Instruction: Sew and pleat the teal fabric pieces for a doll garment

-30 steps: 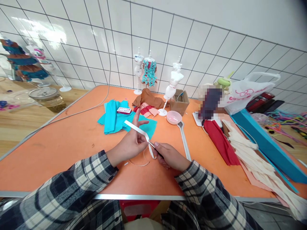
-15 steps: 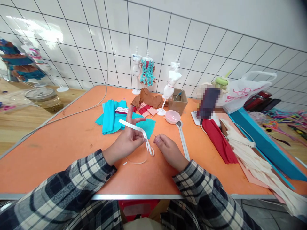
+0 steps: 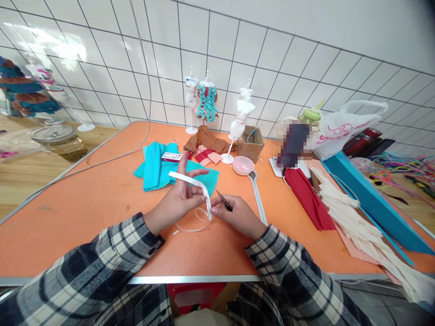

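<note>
My left hand point(image 3: 181, 198) pinches a flat white strip point(image 3: 190, 179), which looks like elastic or tape, between thumb and fingers. The index finger points up, and the strip's free end stretches left across the fingers. Its other end hangs down, where the fingertips of my right hand point(image 3: 234, 215) meet it. Tucked in my right hand are small, dark thread snips point(image 3: 224, 201), their pointed tip aimed up and left. Below my left hand, a thin white loop point(image 3: 190, 230) hangs or lies near the table. Turquoise cloth point(image 3: 158, 167) lies behind my left hand.
A small boxed item point(image 3: 171, 157) rests on the turquoise cloth. Mini dress forms point(image 3: 243, 111), a cardboard box point(image 3: 250, 142) and a pink bowl point(image 3: 243, 165) stand at the back. Right of my hand lie a grey-white long tool point(image 3: 258, 199), red cloth point(image 3: 307, 199) and cream cloth point(image 3: 353, 222).
My right hand has shifted slightly left to the strip's hanging end. The snips now show clearly in it. The strip's lower loop has narrowed; my left hand is nearly still.
</note>
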Tool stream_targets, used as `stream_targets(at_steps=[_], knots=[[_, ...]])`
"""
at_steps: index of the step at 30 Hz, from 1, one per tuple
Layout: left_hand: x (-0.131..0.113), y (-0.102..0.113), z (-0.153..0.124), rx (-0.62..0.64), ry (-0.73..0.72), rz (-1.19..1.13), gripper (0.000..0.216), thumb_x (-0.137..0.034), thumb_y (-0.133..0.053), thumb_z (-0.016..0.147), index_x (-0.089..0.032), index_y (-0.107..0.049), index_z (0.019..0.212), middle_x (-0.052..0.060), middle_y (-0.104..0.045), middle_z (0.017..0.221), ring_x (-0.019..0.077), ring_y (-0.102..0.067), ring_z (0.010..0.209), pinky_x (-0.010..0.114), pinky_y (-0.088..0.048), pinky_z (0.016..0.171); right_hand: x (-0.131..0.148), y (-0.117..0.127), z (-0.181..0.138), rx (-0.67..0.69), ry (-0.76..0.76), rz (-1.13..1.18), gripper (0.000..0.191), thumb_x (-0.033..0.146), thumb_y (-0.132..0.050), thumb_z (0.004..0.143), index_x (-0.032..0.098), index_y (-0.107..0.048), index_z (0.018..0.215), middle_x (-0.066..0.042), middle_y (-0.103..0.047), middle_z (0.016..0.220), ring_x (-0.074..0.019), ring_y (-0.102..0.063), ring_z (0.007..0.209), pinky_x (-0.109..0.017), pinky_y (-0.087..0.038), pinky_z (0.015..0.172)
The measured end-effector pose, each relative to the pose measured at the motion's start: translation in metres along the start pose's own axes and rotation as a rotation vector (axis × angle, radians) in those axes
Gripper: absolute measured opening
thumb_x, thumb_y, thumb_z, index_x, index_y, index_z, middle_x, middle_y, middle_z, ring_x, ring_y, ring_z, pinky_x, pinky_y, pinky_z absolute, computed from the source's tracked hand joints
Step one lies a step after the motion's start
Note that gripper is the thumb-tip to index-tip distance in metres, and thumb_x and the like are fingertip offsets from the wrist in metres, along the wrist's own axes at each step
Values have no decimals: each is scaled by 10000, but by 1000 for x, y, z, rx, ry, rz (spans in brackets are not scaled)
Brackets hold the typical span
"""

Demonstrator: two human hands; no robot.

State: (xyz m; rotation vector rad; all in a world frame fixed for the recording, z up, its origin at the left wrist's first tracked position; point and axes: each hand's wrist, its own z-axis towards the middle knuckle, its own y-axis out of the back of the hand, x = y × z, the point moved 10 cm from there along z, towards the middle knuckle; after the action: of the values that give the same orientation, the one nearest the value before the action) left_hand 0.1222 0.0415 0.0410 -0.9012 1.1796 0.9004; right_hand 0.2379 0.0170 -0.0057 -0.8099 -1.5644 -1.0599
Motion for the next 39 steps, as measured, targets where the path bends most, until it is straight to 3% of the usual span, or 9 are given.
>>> stream_targets(at_steps=[7,15,18,21,27,31,34,36,39], knots=[[3,-4,-1,35,24,-9,1176,-100,-721,700,-452,59,1507,62,-586,1227,62,-610,626,247,-523,635,2,6,0,-75,43,-170,102,289,-579,779,192,-556,755,80,-342,546,-89,-318,512,-221,-245,502],[16,-11,-5,111,158,-39,1192,-121,-763,697,-454,43,1510,126,-496,1376,75,-628,656,275,-530,648,7,36,-4,-374,28,-555,75,290,-567,774,216,-578,772,33,-519,582,-125,-441,527,-248,-267,523],[23,-14,-5,142,194,-57,1191,-139,-785,683,-439,8,1519,148,-486,1392,80,-623,649,285,-532,637,7,32,-3,-333,43,-589,98,302,-555,811,215,-594,789,13,-574,643,-136,-487,568,-252,-286,548],[22,-6,0,75,148,9,1194,-141,-783,681,-461,12,1511,151,-434,1442,86,-647,670,299,-546,662,8,25,-3,-287,71,-502,210,367,-577,837,218,-592,983,23,-581,684,-142,-512,600,-244,-310,565],[17,10,5,-68,107,99,1230,-154,-780,669,-454,69,1506,166,-409,1468,108,-686,701,329,-573,712,1,34,-4,-314,31,-265,480,445,-464,929,185,-382,1325,92,-381,552,-130,-421,502,-236,-285,502],[15,13,6,-100,87,101,1240,-142,-782,661,-452,72,1506,162,-435,1458,101,-687,687,314,-576,700,-1,36,-4,-303,53,-95,354,510,-377,960,218,-467,1138,75,-392,611,-95,-374,461,-217,-300,456],[14,18,6,-131,42,149,1226,-145,-776,674,-442,72,1508,166,-446,1456,105,-686,692,308,-578,683,-9,10,-2,-86,5,34,395,566,-286,972,225,-483,984,77,-393,611,-74,-344,387,-204,-310,382],[14,19,6,-124,14,179,1208,-157,-769,693,-433,76,1510,176,-448,1456,125,-697,710,319,-582,677,-17,-5,-2,6,-40,18,418,584,-279,970,226,-494,960,77,-394,599,-75,-354,369,-201,-309,356],[16,17,5,-95,2,212,1182,-163,-753,721,-431,87,1509,189,-439,1463,142,-706,714,328,-583,664,-21,-6,-1,-30,-31,-86,450,567,-239,986,221,-522,937,65,-410,594,-82,-375,402,-202,-312,390]])
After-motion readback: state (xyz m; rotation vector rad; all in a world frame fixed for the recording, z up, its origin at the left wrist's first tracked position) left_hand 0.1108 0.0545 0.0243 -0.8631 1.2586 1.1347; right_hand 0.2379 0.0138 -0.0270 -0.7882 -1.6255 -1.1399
